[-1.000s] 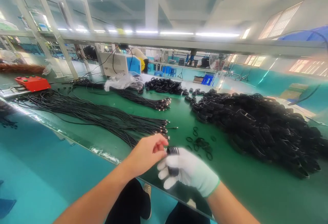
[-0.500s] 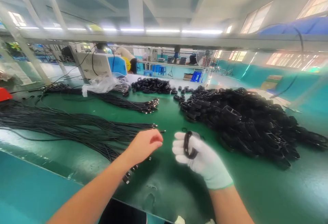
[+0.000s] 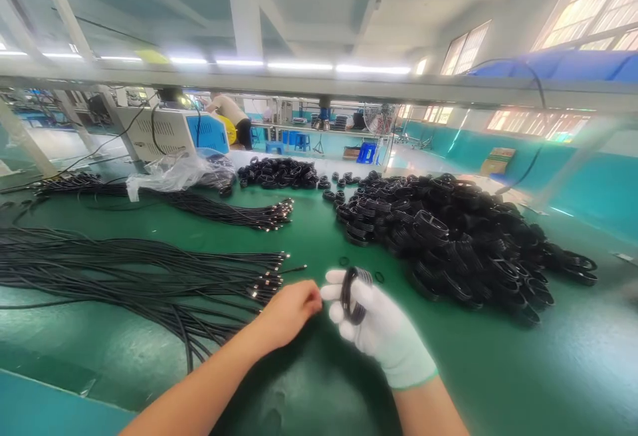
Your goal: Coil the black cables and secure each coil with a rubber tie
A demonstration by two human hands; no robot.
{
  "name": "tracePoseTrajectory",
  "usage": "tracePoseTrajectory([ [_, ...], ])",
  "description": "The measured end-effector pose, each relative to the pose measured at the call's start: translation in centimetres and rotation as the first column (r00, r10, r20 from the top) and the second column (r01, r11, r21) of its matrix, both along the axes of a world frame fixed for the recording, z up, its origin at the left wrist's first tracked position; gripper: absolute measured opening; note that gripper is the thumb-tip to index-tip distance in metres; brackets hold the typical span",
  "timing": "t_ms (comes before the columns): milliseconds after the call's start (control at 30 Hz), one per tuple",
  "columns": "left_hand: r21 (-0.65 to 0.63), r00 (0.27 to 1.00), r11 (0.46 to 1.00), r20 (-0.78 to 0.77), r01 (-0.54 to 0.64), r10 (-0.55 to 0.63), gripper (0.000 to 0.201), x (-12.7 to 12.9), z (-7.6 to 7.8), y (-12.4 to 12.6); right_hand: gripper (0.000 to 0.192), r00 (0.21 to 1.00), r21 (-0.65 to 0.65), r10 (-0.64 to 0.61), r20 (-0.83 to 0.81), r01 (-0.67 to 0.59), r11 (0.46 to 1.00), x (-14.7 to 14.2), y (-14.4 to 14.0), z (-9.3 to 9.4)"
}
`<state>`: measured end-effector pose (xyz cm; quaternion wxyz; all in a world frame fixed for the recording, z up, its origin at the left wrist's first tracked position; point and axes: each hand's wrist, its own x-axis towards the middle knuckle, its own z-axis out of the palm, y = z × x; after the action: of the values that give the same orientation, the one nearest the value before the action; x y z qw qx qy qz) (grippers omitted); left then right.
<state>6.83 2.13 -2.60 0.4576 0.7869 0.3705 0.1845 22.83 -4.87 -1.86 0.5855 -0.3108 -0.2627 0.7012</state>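
Note:
My right hand (image 3: 381, 323), in a white glove, is closed on a small coiled black cable (image 3: 349, 298). The coil stands on edge between thumb and fingers. My bare left hand (image 3: 293, 311) has its fingers curled in, just left of the gloved fingertips; whatever may be in them is hidden. Beyond the coil, two thin black rings (image 3: 379, 277) lie on the green tabletop (image 3: 319, 236). Long straight black cables (image 3: 164, 263) spread out left of my left hand, their metal plugs pointing right. To the right rises a large heap of coiled cables (image 3: 458, 236).
A second bundle of cables (image 3: 214, 209) lies farther back, near a clear plastic bag (image 3: 172, 173). Behind it stands a white and blue machine (image 3: 159, 131). More coils (image 3: 276, 171) sit at the far edge. A shelf beam (image 3: 299, 89) crosses above. One person bends over in the background.
My left hand has moved toward the gloved hand and its fingers have curled in further. The right hand still holds the coiled cable. The whole view has shifted slightly.

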Motion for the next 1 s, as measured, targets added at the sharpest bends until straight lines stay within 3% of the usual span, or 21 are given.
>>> tracePoseTrajectory([
  [100, -0.3, 0.967, 0.954, 0.234, -0.025, 0.099, 0.016, -1.6, 1.2, -0.6, 0.044, 0.955, -0.008, -0.207, 0.212, 0.214, 0.977, -1.4, 0.5, 0.2],
  [167, -0.472, 0.903, 0.882, 0.383, 0.008, 0.196, 0.019, -2.1, 1.3, -1.4, 0.05, 0.922, -0.011, -0.217, 0.32, 0.233, 0.972, -2.8, 0.9, 0.0],
  [233, -0.484, 0.874, 0.875, 0.419, -0.017, 0.249, 0.02, -2.2, 0.7, -2.2, 0.052, 0.899, -0.013, -0.217, 0.382, 0.24, 0.971, -4.3, 1.1, -0.3],
  [367, -0.251, 0.896, 0.94, 0.322, -0.231, 0.306, 0.021, -2.4, -0.5, -3.5, 0.044, 0.908, -0.019, -0.233, 0.349, 0.256, 0.967, -6.0, 0.6, -0.9],
  [400, -0.218, 0.893, 0.943, 0.323, -0.252, 0.314, 0.023, -2.7, -0.5, -3.8, 0.042, 0.947, -0.032, -0.189, 0.259, 0.204, 0.979, -6.1, 0.3, -1.0],
  [467, -0.305, 0.856, 0.931, 0.407, -0.202, 0.319, 0.024, -3.4, -0.1, -4.5, 0.042, 1.0, -0.005, -0.002, 0.02, 0.003, 1.0, -5.9, -0.4, -1.1],
  [533, -0.476, 0.764, 0.879, 0.556, -0.031, 0.327, 0.024, -4.4, 0.7, -5.0, 0.042, 0.966, 0.123, 0.222, -0.133, -0.206, 0.971, -5.5, -0.9, -1.2],
  [600, -0.549, 0.702, 0.815, 0.655, 0.188, 0.279, 0.025, -5.4, 1.5, -5.2, 0.037, 0.934, 0.237, 0.353, -0.058, -0.33, 0.914, -5.1, -1.2, -1.2],
  [667, -0.519, 0.78, 0.807, 0.613, 0.28, 0.124, 0.021, -6.4, 2.2, -4.9, 0.029, 0.926, 0.264, 0.37, 0.077, -0.377, 0.888, -5.0, -1.3, -1.1],
  [767, -0.331, 0.969, 0.928, 0.229, 0.172, -0.098, 0.007, -7.5, 3.4, -4.0, 0.025, 0.919, 0.216, 0.33, 0.215, -0.374, 0.902, -5.0, -1.2, -0.8],
  [800, -0.216, 0.988, 0.966, 0.081, 0.143, -0.129, 0.004, -7.7, 3.8, -3.8, 0.025, 0.921, 0.199, 0.315, 0.23, -0.362, 0.911, -5.0, -1.2, -0.7],
  [867, 0.014, 0.982, 0.988, -0.119, 0.152, -0.149, 0.005, -8.0, 4.8, -3.7, 0.025, 0.919, 0.172, 0.295, 0.261, -0.345, 0.923, -5.1, -1.1, -0.3],
  [933, 0.161, 0.969, 0.973, -0.211, 0.166, -0.13, 0.009, -8.0, 5.6, -3.8, 0.029, 0.92, 0.159, 0.221, 0.325, -0.283, 0.946, -5.0, -1.1, 0.2],
  [1000, 0.215, 0.97, 0.97, -0.233, 0.116, -0.064, 0.022, -8.0, 6.0, -3.9, 0.036, 0.892, 0.134, 0.103, 0.44, -0.179, 0.975, -5.0, -1.0, 0.7],
])
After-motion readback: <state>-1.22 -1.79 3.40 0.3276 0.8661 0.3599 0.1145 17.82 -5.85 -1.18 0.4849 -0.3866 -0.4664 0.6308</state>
